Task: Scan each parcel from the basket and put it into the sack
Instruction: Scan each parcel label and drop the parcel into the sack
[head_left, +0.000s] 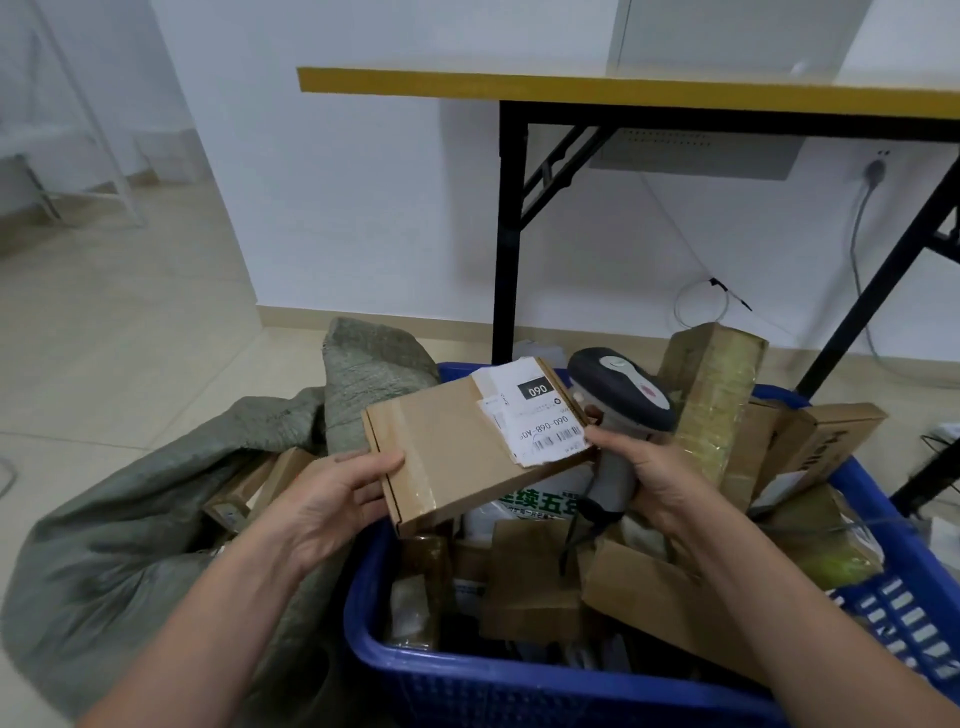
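Two hands engaged: grips flat parcel (447, 462) over basket (519, 691) by near corner with left hand (332, 499), wraps scanner (623, 389) handle with right hand (654, 478), thumb on label (535, 415) edge. Risks misread with barcode crowded by thumb; risks slip from corner hold, landing short of sack (130, 519).

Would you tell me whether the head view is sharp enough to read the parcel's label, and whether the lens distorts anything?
Head view: light is soft and even; on the parcel, the label shows a legible 060 but blurred fine print; the tabletop edge bows slightly from the wide lens; the far-left background is soft.
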